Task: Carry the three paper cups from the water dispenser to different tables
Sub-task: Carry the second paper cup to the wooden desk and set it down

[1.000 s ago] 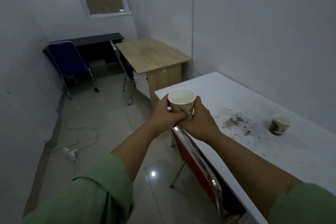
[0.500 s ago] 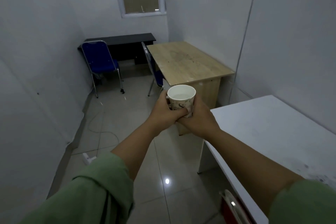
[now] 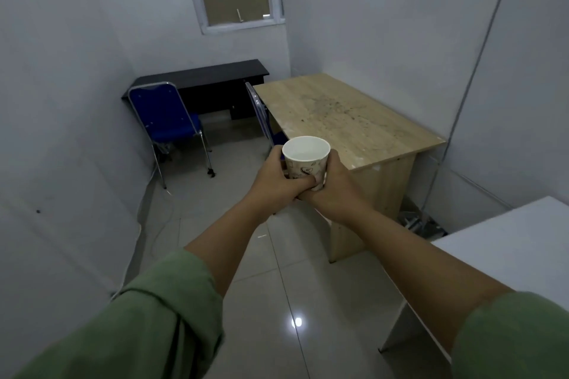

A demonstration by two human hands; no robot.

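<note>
A white paper cup (image 3: 305, 157) with a dark printed pattern is upright in front of me, with water in it. My left hand (image 3: 274, 180) wraps its left side and my right hand (image 3: 331, 188) wraps its right side, fingers meeting under it. Both hands hold it in the air beside the near left corner of a light wooden table (image 3: 345, 114). The corner of a white table (image 3: 508, 252) shows at the right edge. A black desk (image 3: 197, 78) stands against the far wall.
A blue chair (image 3: 166, 120) stands by the black desk, and a second blue chair (image 3: 261, 114) is tucked at the wooden table's left side. A cable (image 3: 160, 224) runs along the left wall. Tiled floor (image 3: 271, 286) stretches between me and the tables.
The view has moved forward along the room: the white table with its cup slid out to the right, and the wooden table came closer. Both hands kept hold of the cup.
</note>
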